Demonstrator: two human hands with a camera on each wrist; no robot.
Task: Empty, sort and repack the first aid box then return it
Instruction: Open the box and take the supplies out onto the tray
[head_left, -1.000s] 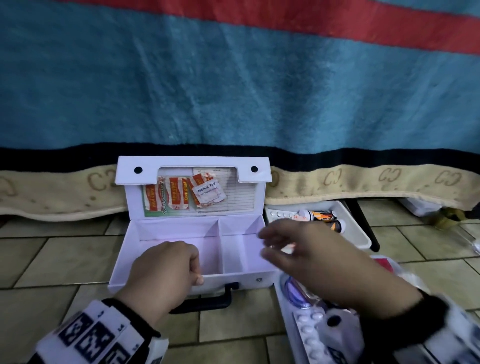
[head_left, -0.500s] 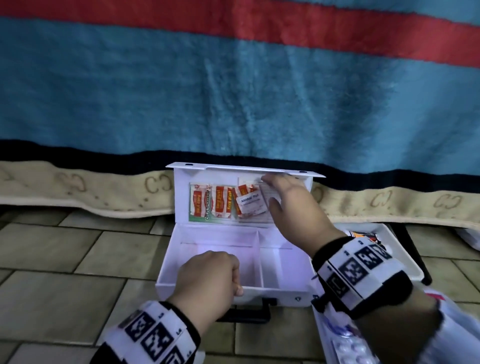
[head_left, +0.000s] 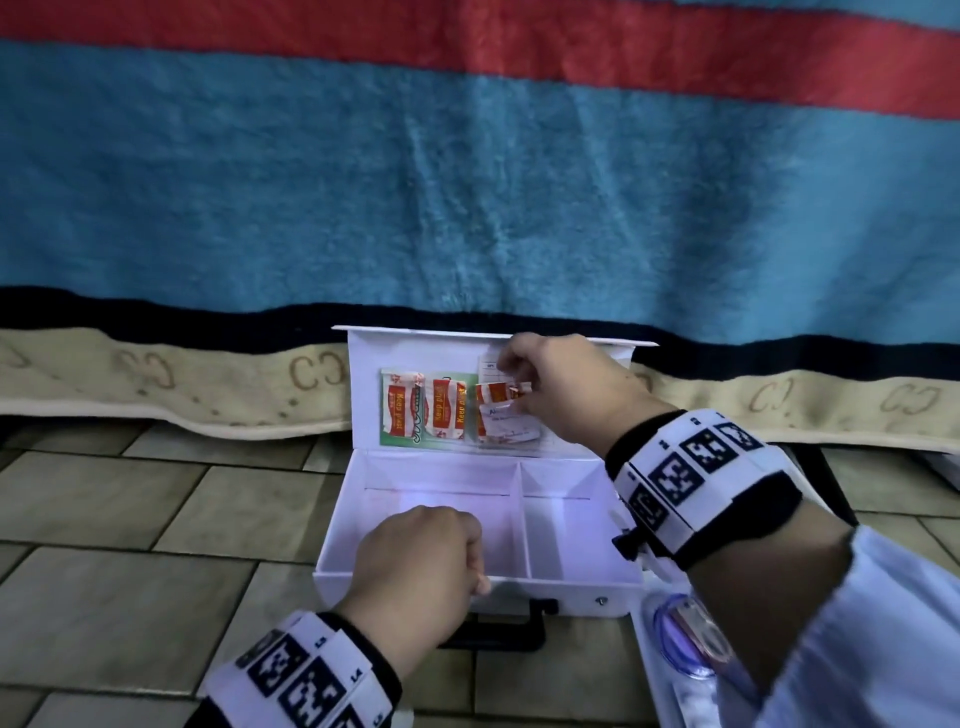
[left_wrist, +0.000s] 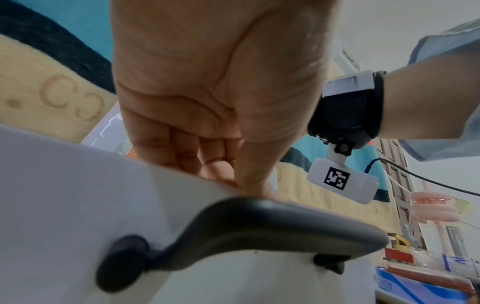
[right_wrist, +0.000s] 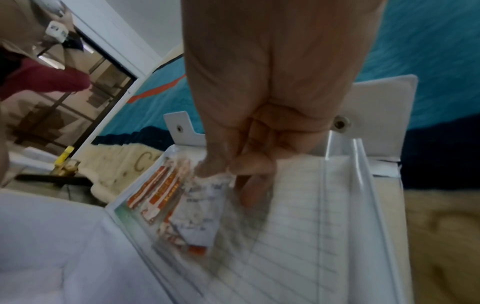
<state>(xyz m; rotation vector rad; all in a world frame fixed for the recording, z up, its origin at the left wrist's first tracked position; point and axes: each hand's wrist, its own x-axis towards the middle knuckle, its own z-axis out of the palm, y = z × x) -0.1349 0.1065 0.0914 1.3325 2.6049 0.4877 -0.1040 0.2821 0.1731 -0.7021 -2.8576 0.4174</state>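
Note:
The white first aid box (head_left: 566, 535) lies open on the tiled floor, both compartments bare. Its lid (head_left: 363, 395) stands upright. A clear pocket in the lid holds orange plaster packets (head_left: 421, 410) and a white alcohol pad (head_left: 506, 423). My right hand (head_left: 561, 395) reaches into the pocket. In the right wrist view its thumb and forefinger (right_wrist: 226, 170) pinch the top of the alcohol pad (right_wrist: 200, 214), beside the plasters (right_wrist: 158, 195). My left hand (head_left: 421, 556) grips the box's front wall, fingers inside and thumb (left_wrist: 254, 181) outside, just above the black handle (left_wrist: 259, 222).
A white tray (head_left: 649, 675) with a round clear item and blister pills sits on the floor right of the box, under my right forearm. A blue, red and cream blanket (head_left: 467, 182) hangs directly behind the lid. Tiled floor (head_left: 130, 597) extends to the left.
My right hand has moved from above the box's right side up to the lid pocket and taken hold of the alcohol pad. The left hand has kept its grip on the front wall.

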